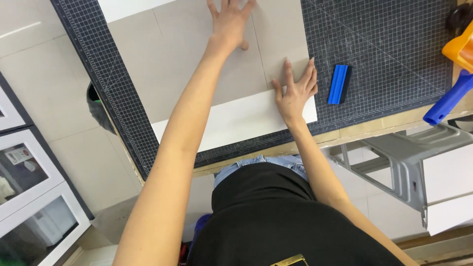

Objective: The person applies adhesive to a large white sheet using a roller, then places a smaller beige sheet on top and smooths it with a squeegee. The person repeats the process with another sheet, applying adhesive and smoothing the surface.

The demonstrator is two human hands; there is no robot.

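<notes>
A large beige sheet (177, 64) lies flat on a white board (236, 120) on the dark gridded cutting mat (389, 44). My left hand (230, 23) presses flat on the far part of the sheet, fingers spread. My right hand (294, 91) lies flat at the sheet's near right corner, fingers apart, touching both sheet and white board. Neither hand holds anything. A blue squeegee (339, 84) rests on the mat just right of my right hand.
A blue handle (447, 102) and an orange object (460, 47) sit at the table's right edge. A grey metal stool frame (404, 157) stands below the table. White glass-front cabinets (29, 197) are at the left. A dark bin (98, 108) shows under the table's left edge.
</notes>
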